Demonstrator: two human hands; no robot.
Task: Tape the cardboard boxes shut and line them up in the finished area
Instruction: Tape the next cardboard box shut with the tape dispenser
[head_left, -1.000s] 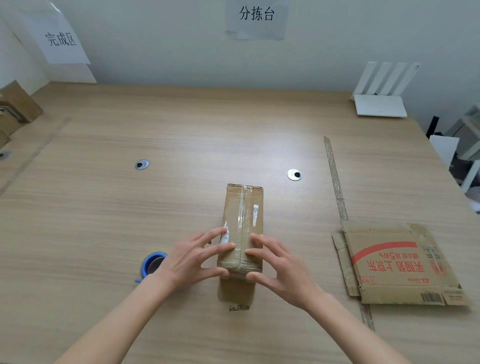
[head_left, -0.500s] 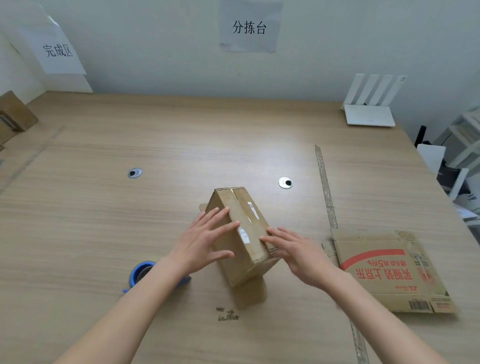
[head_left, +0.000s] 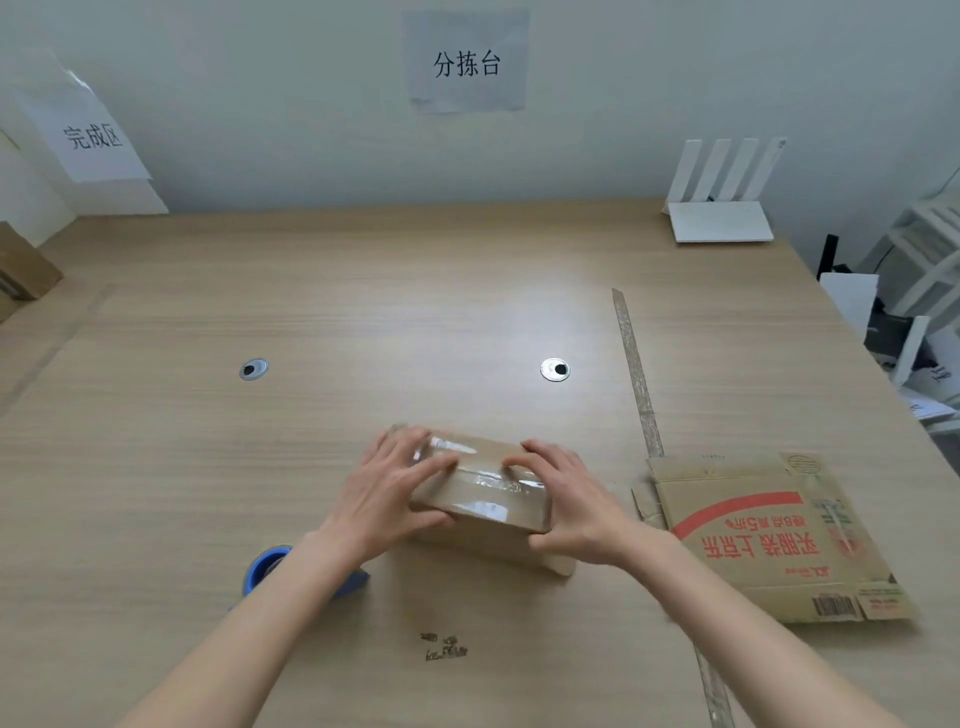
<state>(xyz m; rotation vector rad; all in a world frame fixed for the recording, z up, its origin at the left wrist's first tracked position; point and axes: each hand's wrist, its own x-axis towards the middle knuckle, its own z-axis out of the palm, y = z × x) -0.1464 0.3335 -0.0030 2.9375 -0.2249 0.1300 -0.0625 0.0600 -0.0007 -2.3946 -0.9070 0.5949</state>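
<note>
Head view: at lower centre of the frame, your left hand (head_left: 387, 496) and right hand (head_left: 569, 506) clasp the ends of a brown cardboard box (head_left: 483, 501) on the table (head_left: 208, 467), probably steadying it. Glossy clear tape crosses its top (seam apparently sealed).

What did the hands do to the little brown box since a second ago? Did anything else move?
The small cardboard box was turned: it pointed away from the person, and now it lies sideways, its taped seam running left to right. The left hand and right hand shifted from its near end to grip its two ends. The blue tape roll, flattened printed carton and white router stayed put.
</note>
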